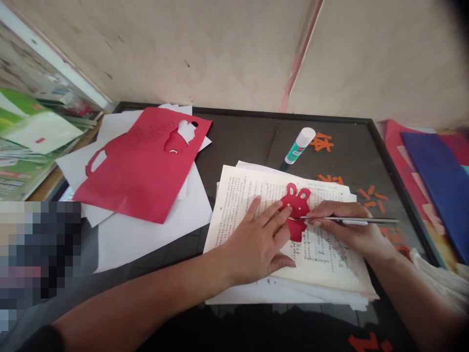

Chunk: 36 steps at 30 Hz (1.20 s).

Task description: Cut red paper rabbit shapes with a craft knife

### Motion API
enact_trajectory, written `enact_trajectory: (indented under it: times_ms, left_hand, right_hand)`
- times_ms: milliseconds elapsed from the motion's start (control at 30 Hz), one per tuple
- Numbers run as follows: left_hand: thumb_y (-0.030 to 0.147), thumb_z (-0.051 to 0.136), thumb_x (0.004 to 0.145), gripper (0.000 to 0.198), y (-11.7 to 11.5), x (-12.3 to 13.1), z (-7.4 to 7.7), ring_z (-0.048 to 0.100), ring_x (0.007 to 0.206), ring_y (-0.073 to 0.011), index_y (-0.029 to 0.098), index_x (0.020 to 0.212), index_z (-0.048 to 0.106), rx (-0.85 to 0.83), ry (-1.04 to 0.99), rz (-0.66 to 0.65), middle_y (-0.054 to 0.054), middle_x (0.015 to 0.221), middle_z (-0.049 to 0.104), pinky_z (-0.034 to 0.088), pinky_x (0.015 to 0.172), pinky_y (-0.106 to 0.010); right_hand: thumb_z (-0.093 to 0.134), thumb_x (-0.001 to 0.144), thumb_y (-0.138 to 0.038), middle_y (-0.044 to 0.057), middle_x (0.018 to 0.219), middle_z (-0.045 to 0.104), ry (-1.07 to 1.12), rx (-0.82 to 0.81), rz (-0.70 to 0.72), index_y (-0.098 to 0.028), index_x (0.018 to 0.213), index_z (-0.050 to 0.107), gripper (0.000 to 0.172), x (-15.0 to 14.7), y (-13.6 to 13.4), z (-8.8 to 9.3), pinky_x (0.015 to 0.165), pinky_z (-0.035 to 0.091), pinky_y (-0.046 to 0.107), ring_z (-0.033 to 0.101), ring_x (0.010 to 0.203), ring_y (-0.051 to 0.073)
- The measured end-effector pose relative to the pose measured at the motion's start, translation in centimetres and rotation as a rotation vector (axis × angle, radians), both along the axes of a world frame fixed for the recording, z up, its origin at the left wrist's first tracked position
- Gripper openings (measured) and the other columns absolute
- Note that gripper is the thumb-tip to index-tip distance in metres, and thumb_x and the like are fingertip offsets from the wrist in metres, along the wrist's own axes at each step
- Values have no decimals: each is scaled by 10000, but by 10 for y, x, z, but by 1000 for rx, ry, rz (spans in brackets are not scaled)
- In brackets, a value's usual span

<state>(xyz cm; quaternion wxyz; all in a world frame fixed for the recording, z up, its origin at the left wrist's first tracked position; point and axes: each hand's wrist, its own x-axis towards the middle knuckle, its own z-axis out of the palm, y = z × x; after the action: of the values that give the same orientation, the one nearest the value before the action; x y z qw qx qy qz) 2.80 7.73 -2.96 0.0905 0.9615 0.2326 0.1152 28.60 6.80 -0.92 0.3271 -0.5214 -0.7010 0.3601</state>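
A red paper rabbit cutout point(299, 208) with long ears and cut-out eyes lies on a stack of printed pages point(238, 205). Spread flat over its left side, my left hand point(262, 239) presses it down with the fingers apart. My right hand point(344, 222) grips a slim metal craft knife point(373, 221) like a pen. The knife's tip touches the rabbit around its middle, just beside my left fingertips. The tip itself is small and partly hard to make out.
A glue stick point(300, 145) stands behind the pages. To the left, a red paper sheet point(146, 166) with cut-out holes rests on white sheets point(146, 244). Orange characters point(322, 143) mark the black tabletop point(238, 132). Blue folder point(436, 176) and coloured papers lie right; books point(29, 142) far left.
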Motion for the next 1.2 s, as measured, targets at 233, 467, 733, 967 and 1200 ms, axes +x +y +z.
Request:
enact_trajectory:
  times_ms: [233,467,733,967,1200]
  left_hand:
    - [615,340,988,616,0,0,2,257,1460,-358,93,1223,568,10,16,1,-199,1544,343,143,1160,-618]
    - [616,354,984,612,-1,1,1,254,1461,-360,92,1219,567,9,18,8,-204,1547,337,148,1159,-619]
    - [577,342,1002,578,-2,0,2,284,1436,-367,90,1222,563,12,-20,8,-201,1527,373,180,1145,-644]
    - [560,437,973,550,-1,1,6,418,1306,-369,131,1297,550,24,-167,82,-226,1401,460,259,1120,-630]
    - [420,475,982,447,1,2,5,453,1233,-341,79,1250,582,-5,-157,230,-185,1296,534,259,1129,-624]
  right_hand:
    - [745,823,-283,23,838,778,-5,-17,-20,-262,850,783,51,3,1,-3,684,581,288,725,748,182]
    - [745,821,-309,23,822,770,-15,-24,-57,-267,827,782,56,4,-1,-3,663,578,301,716,738,193]
    - [763,804,-318,16,796,760,142,-81,-165,-288,826,780,41,9,-5,-11,642,559,329,699,722,203]
    - [596,934,-341,33,1020,750,72,91,-398,-309,1082,714,192,-8,-5,-15,783,542,386,687,798,202]
    - [713,831,-284,69,1124,732,-306,308,-294,-299,1009,592,215,-19,-2,-14,1004,431,534,615,1136,319]
